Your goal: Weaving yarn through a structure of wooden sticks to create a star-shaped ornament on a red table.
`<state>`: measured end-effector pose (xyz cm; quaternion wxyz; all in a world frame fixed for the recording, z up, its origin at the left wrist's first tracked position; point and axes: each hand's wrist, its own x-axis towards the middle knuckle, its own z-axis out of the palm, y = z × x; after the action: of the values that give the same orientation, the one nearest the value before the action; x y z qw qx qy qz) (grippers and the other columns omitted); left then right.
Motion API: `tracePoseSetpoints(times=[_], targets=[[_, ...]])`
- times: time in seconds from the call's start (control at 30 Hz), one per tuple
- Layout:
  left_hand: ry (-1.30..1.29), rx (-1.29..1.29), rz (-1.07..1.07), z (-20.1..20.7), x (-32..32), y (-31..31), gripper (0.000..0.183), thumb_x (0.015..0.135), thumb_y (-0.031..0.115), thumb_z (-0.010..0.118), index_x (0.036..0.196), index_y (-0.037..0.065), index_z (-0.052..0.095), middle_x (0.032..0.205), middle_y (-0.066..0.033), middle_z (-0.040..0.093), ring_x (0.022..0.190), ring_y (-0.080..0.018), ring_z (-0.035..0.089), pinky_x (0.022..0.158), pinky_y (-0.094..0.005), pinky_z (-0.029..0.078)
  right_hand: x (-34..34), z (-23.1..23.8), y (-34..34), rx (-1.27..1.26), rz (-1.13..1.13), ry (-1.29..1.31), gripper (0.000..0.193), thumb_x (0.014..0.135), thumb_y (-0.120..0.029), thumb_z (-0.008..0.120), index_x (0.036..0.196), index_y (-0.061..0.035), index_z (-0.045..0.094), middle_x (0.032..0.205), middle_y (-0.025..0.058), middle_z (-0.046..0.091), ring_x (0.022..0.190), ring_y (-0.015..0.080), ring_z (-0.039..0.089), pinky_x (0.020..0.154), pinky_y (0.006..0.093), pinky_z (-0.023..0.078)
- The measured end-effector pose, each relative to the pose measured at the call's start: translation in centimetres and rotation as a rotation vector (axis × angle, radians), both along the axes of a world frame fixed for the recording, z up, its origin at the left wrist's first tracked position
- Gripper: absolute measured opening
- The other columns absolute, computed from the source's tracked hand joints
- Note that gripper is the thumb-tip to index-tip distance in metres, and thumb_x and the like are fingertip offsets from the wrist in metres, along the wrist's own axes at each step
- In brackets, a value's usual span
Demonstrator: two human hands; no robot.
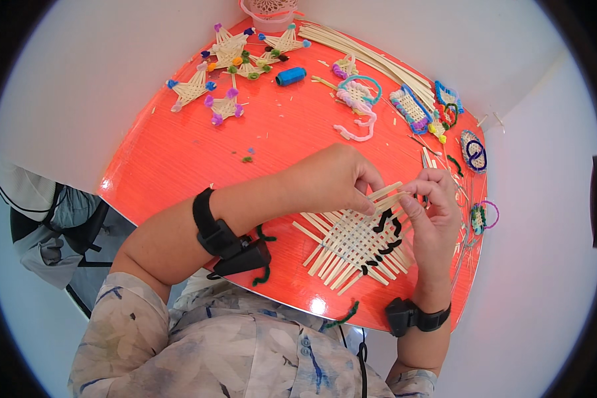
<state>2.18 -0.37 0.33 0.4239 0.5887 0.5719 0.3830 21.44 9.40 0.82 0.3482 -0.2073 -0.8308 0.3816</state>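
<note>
A woven mat of pale bamboo strips [349,240] lies near the table's front edge, its loose strip ends sticking out all round. Through its right side winds a black pipe cleaner [391,248]. My left hand [355,174] reaches across the mat's far side, thumb and fingers closed on the strip ends there. Just to its right, my right hand [435,207] pinches the tip of a strip between thumb and forefinger. The exact grip of the left fingertips is partly hidden by the hand itself.
Star-shaped woven pieces [228,48] with coloured tips sit at the far left. A blue spool [290,76] lies beside them. Long bamboo strips [371,56] line the back edge, near small woven pieces with pipe cleaners [357,97]. A pink basket [272,16] stands behind.
</note>
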Motion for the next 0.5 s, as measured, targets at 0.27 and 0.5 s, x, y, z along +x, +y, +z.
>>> tracePoseSetpoints(times=[0.27,0.5], targets=[[0.006,-0.020,0.017,0.25,-0.04,-0.08,0.018,0.081,0.013,0.076,0.098,0.007,0.075,0.061,0.0035,0.060,0.054,-0.0020,0.049,0.050,-0.0232,0.039,0.01,0.49,-0.02,-0.087,-0.086,-0.079,0.012,0.079,-0.007,0.073,0.086,-0.0003,0.066,0.087,0.0029,0.054,0.082,0.0130,0.051,0.073,0.0254,0.039],[0.014,-0.041,0.030,0.08,0.00,0.07,0.019,0.080,0.014,0.076,0.098,0.007,0.074,0.061,0.0031,0.060,0.055,-0.0021,0.050,0.051,-0.0231,0.039,-0.10,0.23,-0.05,-0.011,-0.113,-0.072,0.009,0.079,-0.003,0.071,0.085,-0.0014,0.065,0.090,0.0032,0.056,0.082,0.0142,0.050,0.073,0.0262,0.039]])
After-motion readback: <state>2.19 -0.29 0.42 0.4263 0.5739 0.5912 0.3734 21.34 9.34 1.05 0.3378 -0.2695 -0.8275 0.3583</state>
